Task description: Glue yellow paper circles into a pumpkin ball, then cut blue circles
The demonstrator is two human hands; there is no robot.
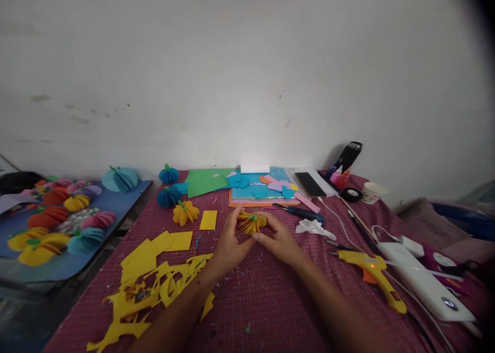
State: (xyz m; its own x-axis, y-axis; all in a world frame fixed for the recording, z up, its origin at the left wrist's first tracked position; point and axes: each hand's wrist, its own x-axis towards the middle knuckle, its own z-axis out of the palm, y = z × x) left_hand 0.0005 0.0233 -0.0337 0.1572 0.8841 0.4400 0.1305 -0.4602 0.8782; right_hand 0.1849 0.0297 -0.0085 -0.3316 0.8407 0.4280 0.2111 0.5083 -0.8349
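Between both hands, over the middle of the cloth, is a yellow paper pumpkin with a bit of green on top. My left hand curves round its left side. From the right, my right hand holds it, with the thumb near the front. A finished-looking yellow paper pumpkin and a small yellow paper square lie just left of my left hand. Closer to me on that side are yellow paper sheets and cut-out yellow scraps.
A yellow glue gun with a lit orange light lies at right beside a white power strip and cables. Pliers, a tissue, a phone and a paper cup sit farther back. A blue table at left bears several paper pumpkins.
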